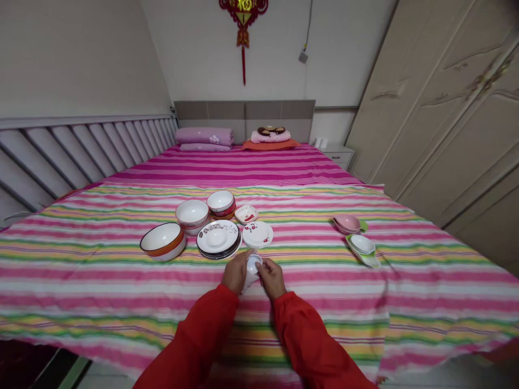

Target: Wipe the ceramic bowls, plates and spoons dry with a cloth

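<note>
My left hand [235,273] and my right hand [272,278], both in red sleeves, are closed around a small white cup [253,266] above the near part of the striped bedspread [365,292]. Just beyond the cup lie a stack of flower-patterned plates [219,239] with a small white dish on top and a small white saucer with red flowers [258,234]. Further back stand a white bowl [192,214], a red-banded bowl stack [221,203] and a small square dish [246,214]. An orange-rimmed bowl [162,241] sits at the left.
At the right lie a pink bowl [347,222] and a white dish on a green leaf-shaped plate [364,249]. Folded purple bedding [205,138] and a pillow [271,139] sit by the headboard. A wardrobe [446,119] stands right, a slatted rail [81,151] left.
</note>
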`<state>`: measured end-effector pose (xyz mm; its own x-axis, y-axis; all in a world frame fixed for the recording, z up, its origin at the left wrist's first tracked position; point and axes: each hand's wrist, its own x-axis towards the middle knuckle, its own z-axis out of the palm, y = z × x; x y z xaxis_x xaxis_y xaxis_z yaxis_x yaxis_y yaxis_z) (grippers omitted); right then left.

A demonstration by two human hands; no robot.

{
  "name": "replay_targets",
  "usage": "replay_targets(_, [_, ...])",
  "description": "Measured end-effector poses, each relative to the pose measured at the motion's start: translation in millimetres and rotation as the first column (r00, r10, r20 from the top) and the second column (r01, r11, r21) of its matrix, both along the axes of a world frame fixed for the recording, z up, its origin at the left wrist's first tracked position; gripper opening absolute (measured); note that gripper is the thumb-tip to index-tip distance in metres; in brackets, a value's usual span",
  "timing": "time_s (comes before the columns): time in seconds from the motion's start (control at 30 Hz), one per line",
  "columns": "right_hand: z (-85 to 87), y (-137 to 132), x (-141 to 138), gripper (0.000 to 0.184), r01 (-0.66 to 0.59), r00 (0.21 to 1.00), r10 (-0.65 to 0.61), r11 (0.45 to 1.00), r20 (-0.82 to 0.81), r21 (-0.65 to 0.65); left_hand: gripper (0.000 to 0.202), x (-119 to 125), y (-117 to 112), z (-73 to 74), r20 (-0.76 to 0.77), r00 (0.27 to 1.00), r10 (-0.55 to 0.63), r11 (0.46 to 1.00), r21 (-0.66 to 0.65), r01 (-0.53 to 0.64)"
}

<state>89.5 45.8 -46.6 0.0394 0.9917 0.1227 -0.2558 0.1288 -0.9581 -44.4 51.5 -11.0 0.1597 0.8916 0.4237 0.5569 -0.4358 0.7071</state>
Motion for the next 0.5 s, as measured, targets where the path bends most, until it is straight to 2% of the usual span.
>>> replay_targets(0.13, [-2.4, 1, 1, 0.029, -0.061, 0.996, 0.057, 0.996, -0.066, -0.061, 0.038, 9, -5, -10.5, 0.053, 0.993, 0.102, 0.995, -0.007, -0.102])
replay_targets(0.23, [-3.5, 4, 4, 0.029, -0.054, 0.991, 0.041, 0.994, -0.127, -0.098, 0.036, 25, -10, -24.0, 0.203, 0.953, 0.226, 0.972, -0.111, -0.207])
replay_targets(0.3, [-3.5, 5, 6, 0.03, -0.042, 0.985, 0.019, 0.99, -0.171, -0.131, 0.034, 35, -11, -31.1, 0.289, 0.919, 0.269, 0.958, -0.176, -0.226])
replay_targets(0.4, [-1.4, 5, 7, 0.031, -0.034, 0.981, 0.003, 0.986, -0.192, -0.16, 0.032, 41, -9, -33.6, 0.321, 0.908, 0.268, 0.956, -0.205, -0.21])
replay_targets(0.5, [1.9, 3, 5, 0.025, -0.015, 0.986, -0.006, 0.992, -0.168, -0.126, 0.032, 34, -5, -25.8, 0.301, 0.926, 0.23, 0.966, -0.184, -0.181])
